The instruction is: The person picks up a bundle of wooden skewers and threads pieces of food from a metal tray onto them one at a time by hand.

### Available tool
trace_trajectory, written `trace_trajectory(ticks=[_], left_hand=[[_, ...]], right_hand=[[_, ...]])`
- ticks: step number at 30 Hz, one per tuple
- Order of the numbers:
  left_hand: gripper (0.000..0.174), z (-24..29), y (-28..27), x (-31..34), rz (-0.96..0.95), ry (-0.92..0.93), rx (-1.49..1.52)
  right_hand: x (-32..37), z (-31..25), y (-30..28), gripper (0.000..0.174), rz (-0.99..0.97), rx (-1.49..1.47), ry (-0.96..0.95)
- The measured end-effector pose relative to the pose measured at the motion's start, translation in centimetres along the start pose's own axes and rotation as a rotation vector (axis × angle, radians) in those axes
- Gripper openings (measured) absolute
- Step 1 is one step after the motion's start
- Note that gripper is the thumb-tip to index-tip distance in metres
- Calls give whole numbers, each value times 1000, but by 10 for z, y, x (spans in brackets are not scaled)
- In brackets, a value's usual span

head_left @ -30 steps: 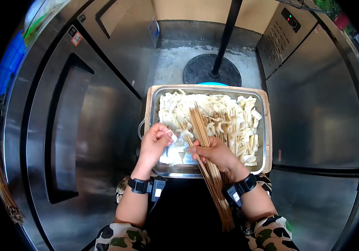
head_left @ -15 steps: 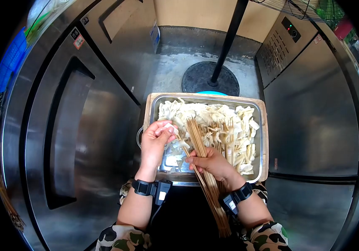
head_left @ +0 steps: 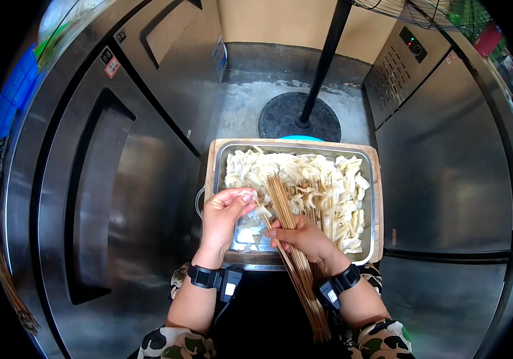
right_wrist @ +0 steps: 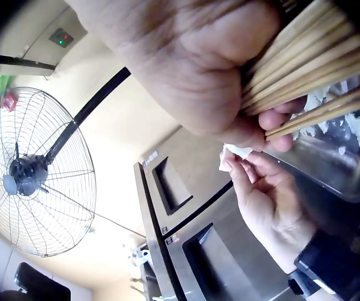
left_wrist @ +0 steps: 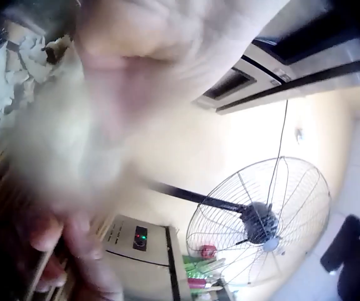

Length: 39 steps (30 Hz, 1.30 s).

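My left hand pinches a pale, whitish strip of food between thumb and fingertips, right at the tip of a slanting skewer. My right hand grips a thick bundle of bamboo skewers, tips pointing up and away. A skewer or two stands apart from the bundle on the left, with a pale piece near its tip. Both hands are over a metal tray of similar food pieces. In the left wrist view the food is blurred.
The tray sits on a wooden board. Steel cabinets stand on both sides. Beyond the tray is the round black base of a pole fan. More skewers lie at far left. Several skewers lie among the food.
My left hand has brought its strip up to the separated skewer's tip. The right hand keeps its grip on the bundle. The head view has shifted, so the tray appears lower.
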<state>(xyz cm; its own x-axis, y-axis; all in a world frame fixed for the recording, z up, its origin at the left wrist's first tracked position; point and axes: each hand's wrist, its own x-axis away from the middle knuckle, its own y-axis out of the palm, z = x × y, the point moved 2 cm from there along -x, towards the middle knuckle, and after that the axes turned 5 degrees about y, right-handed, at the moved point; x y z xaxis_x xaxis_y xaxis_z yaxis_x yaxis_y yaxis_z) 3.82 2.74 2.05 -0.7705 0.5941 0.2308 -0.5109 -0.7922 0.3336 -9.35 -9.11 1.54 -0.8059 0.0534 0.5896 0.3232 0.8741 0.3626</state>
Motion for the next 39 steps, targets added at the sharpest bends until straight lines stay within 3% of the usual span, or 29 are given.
trace_trajectory(ticks=[3, 6, 18, 24, 39], left_hand=[[14, -2, -1, 2, -37, -66, 47], [15, 0, 4, 5, -92, -8, -98], [16, 3, 8, 4, 27, 107, -106], [16, -1, 2, 2, 32, 14, -56], [12, -1, 6, 2, 35, 181, -156]], right_hand=[[0, 1, 0, 10, -8, -3, -15], [-1, 1, -1, 11, -4, -1, -15], [3, -4, 4, 11, -23, 62, -1], [0, 0, 3, 12, -20, 31, 1], [-1, 3, 3, 12, -14, 19, -23]])
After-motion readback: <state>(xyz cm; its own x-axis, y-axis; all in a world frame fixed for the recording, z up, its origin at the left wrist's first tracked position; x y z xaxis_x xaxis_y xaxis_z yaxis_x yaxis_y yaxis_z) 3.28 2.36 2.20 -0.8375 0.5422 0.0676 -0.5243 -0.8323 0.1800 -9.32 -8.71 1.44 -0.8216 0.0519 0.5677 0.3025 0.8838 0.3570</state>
